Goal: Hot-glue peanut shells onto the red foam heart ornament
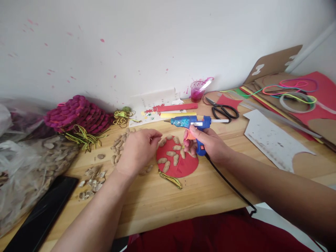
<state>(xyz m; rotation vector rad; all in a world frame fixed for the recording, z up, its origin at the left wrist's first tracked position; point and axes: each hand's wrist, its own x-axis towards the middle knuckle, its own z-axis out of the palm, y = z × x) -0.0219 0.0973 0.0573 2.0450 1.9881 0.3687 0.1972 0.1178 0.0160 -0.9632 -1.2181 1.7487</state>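
My right hand [210,144] grips a blue hot glue gun [193,123] by its handle, a finger on the orange trigger, its nozzle pointing left above the table. Under it lies a red paper disc [183,166] with several peanut shells [171,154] stuck on it and a yellow-green string tail [172,179] at its lower edge. My left hand [138,148] hovers just left of the disc, fingers curled down over loose peanut shells [119,143]; whether they hold one is hidden. The gun's black cord [228,183] runs off the table's front edge.
Black scissors [223,110], a pink cup [197,90], red and yellow paper strips [177,107] lie behind. Coloured sheets, cardboard and tape rolls [296,101] fill the right. A magenta woven piece [78,113], shell bag [31,168] and black phone [42,213] sit left.
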